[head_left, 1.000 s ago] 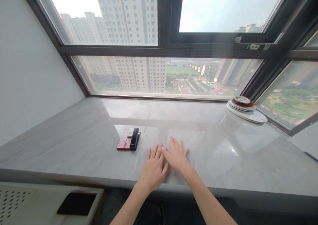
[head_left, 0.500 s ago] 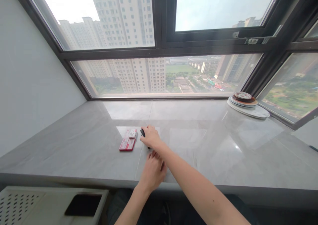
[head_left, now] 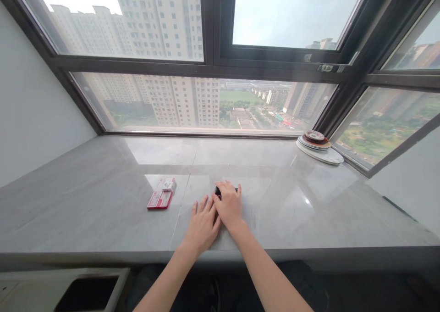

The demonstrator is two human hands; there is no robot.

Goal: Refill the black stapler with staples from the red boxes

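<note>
My right hand [head_left: 229, 204] is closed over a black stapler [head_left: 217, 192] on the grey stone sill [head_left: 103, 202]; only the stapler's far end shows past my fingers. My left hand [head_left: 202, 222] lies flat beside it, fingers stretched out, touching the right hand and holding nothing. A red and white staple box [head_left: 160, 199] with a smaller white box [head_left: 166, 184] at its far end lies to the left of both hands.
A stack of round plates [head_left: 318, 147] sits at the sill's far right corner by the window frame. A large window runs along the back. A white perforated unit [head_left: 20, 284] with a dark opening stands below the sill's front edge at left.
My right hand reached left to the stapler beside the red box, closed on it and brought it right, in front of me. My left hand stayed flat on the sill.
</note>
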